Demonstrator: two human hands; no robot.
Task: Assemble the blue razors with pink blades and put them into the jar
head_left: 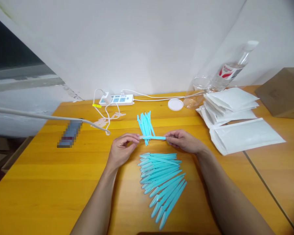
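Note:
Between my hands a turquoise eyebrow razor (157, 138) is held level above the table. My right hand (183, 140) pinches the end of its handle. At the other end my left hand (123, 147) is closed on a small clear cap (141, 137), at the blade end; whether the cap is fully on cannot be seen. Just behind lies a small bunch of turquoise razors (144, 124), partly covered by the held one. Nearer me, a fanned row of several razors (159, 176) with clear caps points its capped ends to the left.
Loose translucent pieces (100, 123) lie by a white cable near the power strip (120, 99). A phone-like, blurred item (70, 133) rests at left. White padded envelopes (247, 135), a bottle (230, 71), a clear tub (198, 88), a round white lid (175, 104) and a cardboard box (281, 93) stand rightward.

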